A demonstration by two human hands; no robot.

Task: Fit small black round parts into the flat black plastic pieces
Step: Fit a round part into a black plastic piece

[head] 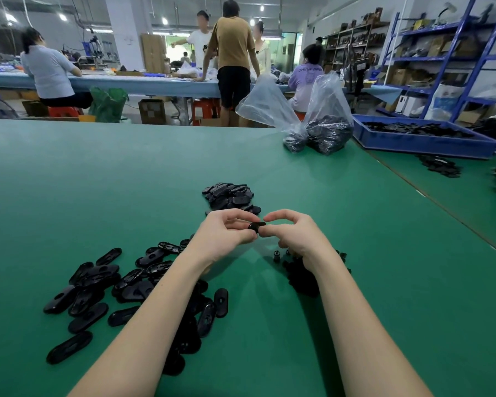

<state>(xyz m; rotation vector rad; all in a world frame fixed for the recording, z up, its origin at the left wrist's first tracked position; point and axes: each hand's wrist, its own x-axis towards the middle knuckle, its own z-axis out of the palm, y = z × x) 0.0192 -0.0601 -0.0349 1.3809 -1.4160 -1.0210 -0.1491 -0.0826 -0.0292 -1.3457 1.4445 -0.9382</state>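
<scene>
My left hand (226,230) and right hand (291,233) pinch one flat piece (257,226) above the green table (126,181), just nearer than the far pile (231,196); uneven thumb pressure could pop the round part loose.

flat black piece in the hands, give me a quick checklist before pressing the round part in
1. Piece held: the left hand and right hand both pinch the flat black piece between them above the green table: ok.
2. Round part lined up with the hole: hidden by the fingertips: cannot tell.
3. Round part actually in the right hand: too small to see: cannot tell.
4. More round parts within reach: a small pile of round parts lies under the right wrist: ok.
5. Unfitted flat pieces at hand: scattered flat pieces lie by the left forearm: ok.
6. Place for done pieces: far pile sits just beyond the hands: ok.
</scene>
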